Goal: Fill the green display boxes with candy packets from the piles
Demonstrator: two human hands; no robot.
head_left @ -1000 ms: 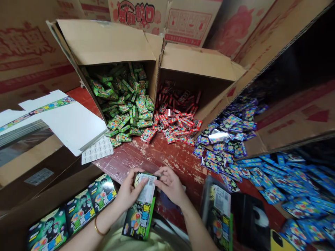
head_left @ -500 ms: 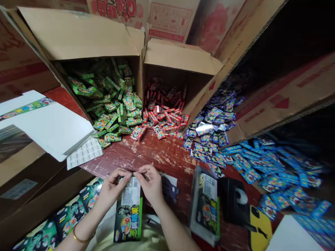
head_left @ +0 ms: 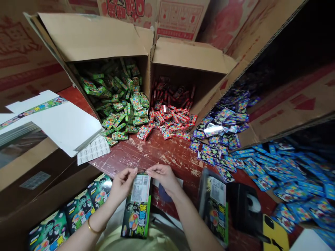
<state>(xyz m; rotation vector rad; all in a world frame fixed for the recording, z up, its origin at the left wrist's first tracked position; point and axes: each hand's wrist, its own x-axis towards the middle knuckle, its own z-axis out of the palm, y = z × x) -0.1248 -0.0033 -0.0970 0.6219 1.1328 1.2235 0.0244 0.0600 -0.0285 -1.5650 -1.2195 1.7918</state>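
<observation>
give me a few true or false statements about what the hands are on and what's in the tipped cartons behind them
1. Both hands pinch the top end of a green and black printed box. True: the left hand and right hand meet at the top of the green and black printed box.
2. The tipped brown carton on the left spills red packets. False: the tipped brown carton spills small green packets; the small red packets come from the next carton.
3. A white sticker sheet lies on the worn red table. True.
4. The left wrist is bare. False: it wears a gold bangle.
</observation>
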